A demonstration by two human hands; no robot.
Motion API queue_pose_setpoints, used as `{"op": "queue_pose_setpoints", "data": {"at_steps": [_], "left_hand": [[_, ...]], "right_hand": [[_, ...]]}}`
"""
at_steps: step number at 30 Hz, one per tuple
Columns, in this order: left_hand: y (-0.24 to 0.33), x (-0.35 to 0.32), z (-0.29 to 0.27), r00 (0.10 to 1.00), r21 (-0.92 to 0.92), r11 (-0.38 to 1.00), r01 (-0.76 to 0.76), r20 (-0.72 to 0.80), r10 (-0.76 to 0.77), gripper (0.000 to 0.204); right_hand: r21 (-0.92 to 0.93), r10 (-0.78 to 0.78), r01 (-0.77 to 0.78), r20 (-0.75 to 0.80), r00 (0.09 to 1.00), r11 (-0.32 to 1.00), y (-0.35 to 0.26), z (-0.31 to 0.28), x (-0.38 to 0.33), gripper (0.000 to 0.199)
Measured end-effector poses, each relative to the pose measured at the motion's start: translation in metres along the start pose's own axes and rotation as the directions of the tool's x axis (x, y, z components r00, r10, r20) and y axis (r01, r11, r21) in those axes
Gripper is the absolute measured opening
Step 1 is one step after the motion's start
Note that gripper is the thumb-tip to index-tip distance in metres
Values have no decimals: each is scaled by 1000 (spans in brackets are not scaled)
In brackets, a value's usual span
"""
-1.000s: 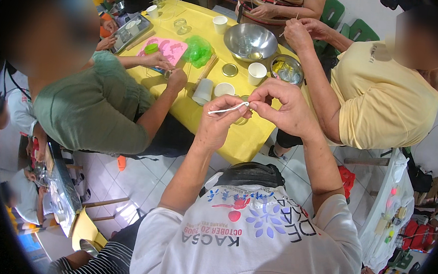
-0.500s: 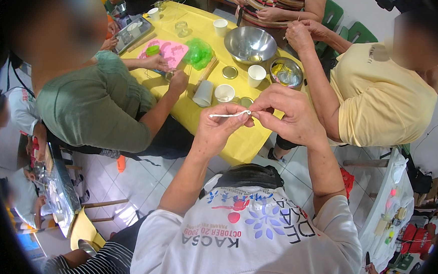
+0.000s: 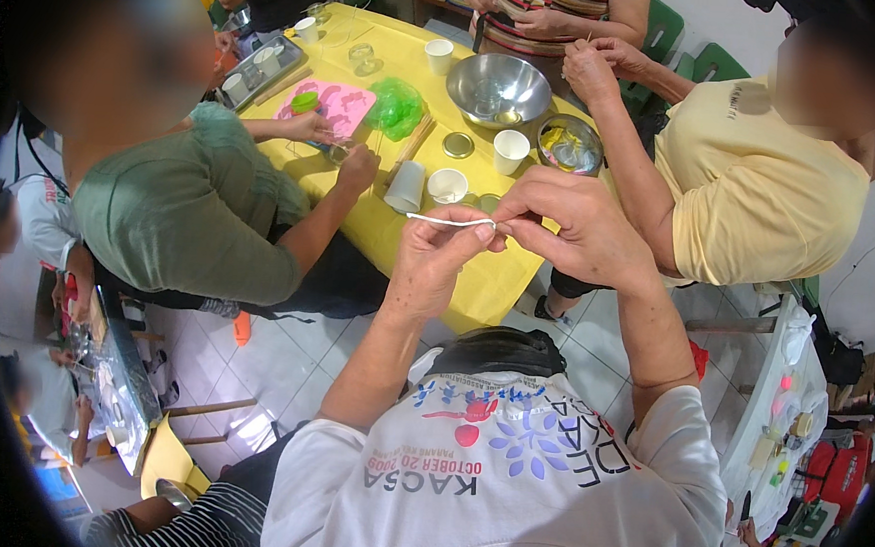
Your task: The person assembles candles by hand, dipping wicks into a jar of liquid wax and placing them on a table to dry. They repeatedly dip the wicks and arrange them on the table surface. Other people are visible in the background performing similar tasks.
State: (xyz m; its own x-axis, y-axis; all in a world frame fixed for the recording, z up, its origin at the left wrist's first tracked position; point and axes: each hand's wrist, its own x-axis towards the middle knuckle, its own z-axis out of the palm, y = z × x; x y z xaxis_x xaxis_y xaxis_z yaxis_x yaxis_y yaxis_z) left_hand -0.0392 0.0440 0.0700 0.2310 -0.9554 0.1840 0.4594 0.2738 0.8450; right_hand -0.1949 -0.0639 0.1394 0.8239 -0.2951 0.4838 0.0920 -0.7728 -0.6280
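Observation:
A thin white string, rather like a wick, stretches nearly level between my hands above the near edge of the table. My left hand pinches it between thumb and fingers, with the loose end sticking out to the left. At the string's right end, the fingertips of my right hand close on it, touching or almost touching the left fingertips. Just beyond my hands stand a white paper cup and a tilted white cup.
On the yellow-covered table are a large steel bowl, a smaller bowl, a pink mould, a green plastic bag and a jar lid. People in a green top and a yellow shirt flank me.
The curled right end of the string has been drawn straighter, and its loose left end has shifted left and slightly up. My right fingers have moved slightly left.

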Motion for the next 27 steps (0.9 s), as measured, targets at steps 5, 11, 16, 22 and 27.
{"op": "queue_pose_setpoints", "data": {"at_steps": [5,11,16,22,27], "left_hand": [[-2,0,0,999,-45,998,41,-10,-41,12],[-2,-1,0,999,-50,999,19,-40,-21,12],[0,-1,-1,999,-24,1000,-2,-45,1,13],[2,-1,-2,999,78,996,-50,-18,52,14],[1,0,1,996,121,989,-82,-15,84,14]], "right_hand": [[-15,-3,4,47,999,1000,7,-2,3,12],[-28,-5,6,32,999,1000,4,-1,4,12],[-13,-5,5,-4,1000,1000,2,3,7,12],[42,-7,8,-25,1000,999,6,3,7,10],[37,6,-4,-57,998,999,7,8,4,11]]}}
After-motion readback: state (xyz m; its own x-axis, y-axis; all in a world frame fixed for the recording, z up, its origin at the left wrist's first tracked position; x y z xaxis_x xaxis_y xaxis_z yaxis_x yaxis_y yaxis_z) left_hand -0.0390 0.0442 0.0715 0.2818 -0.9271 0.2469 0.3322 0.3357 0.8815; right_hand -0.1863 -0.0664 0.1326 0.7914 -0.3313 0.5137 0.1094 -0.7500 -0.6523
